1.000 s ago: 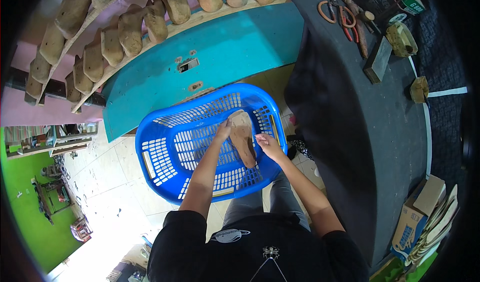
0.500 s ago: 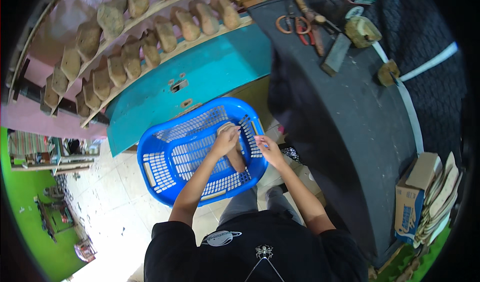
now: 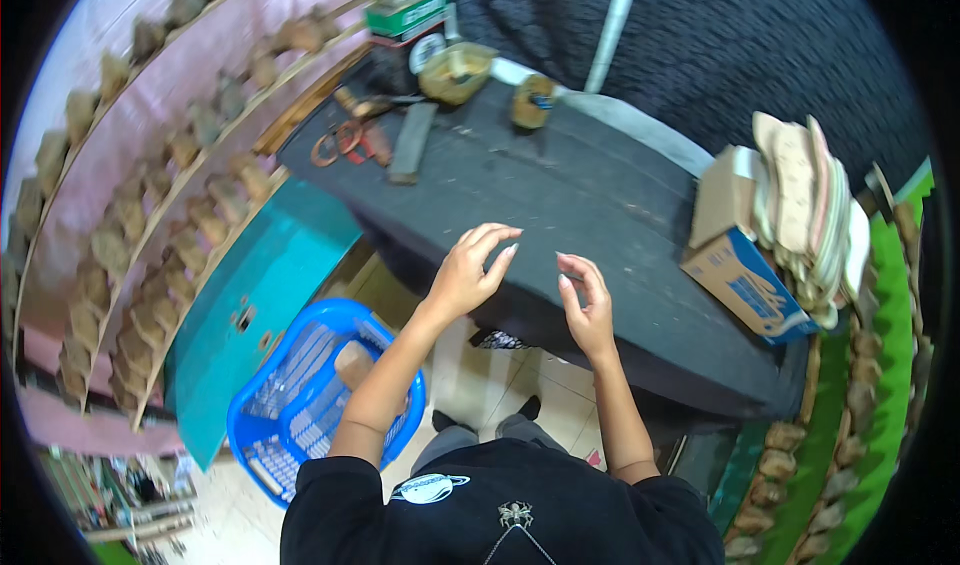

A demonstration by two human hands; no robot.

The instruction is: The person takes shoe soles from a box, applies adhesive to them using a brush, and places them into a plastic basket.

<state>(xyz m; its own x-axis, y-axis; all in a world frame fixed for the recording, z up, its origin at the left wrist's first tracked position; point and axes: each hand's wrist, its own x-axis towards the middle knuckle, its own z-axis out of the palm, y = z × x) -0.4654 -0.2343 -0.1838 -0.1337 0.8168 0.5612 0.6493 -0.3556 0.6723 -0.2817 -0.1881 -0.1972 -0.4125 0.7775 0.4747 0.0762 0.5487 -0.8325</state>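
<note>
My left hand [image 3: 468,273] is raised over the front edge of a table [image 3: 600,190] draped in black cloth. Its fingers are apart and hold nothing. Facing it, my right hand [image 3: 588,310] is also empty, with the fingers loosely curled and clear of the thumb. A gap separates the two hands, and the cloth shows through it. Down on the left stands a blue plastic laundry basket [image 3: 262,370]. Inside lies a brown wooden shoe last [image 3: 353,365], partly hidden behind my left forearm.
A grey block [image 3: 411,145], orange-handled scissors [image 3: 338,143], a cut-open container [image 3: 457,73] and a green box [image 3: 408,13] sit at the table's far left. A carton [image 3: 745,255] of insole-shaped pieces [image 3: 805,195] stands right. Shelves of shoe lasts [image 3: 205,220] line the left wall.
My view has swung right, toward the table. Both hands have moved away from the basket. My left hand has let go of the shoe last, which stays in the basket.
</note>
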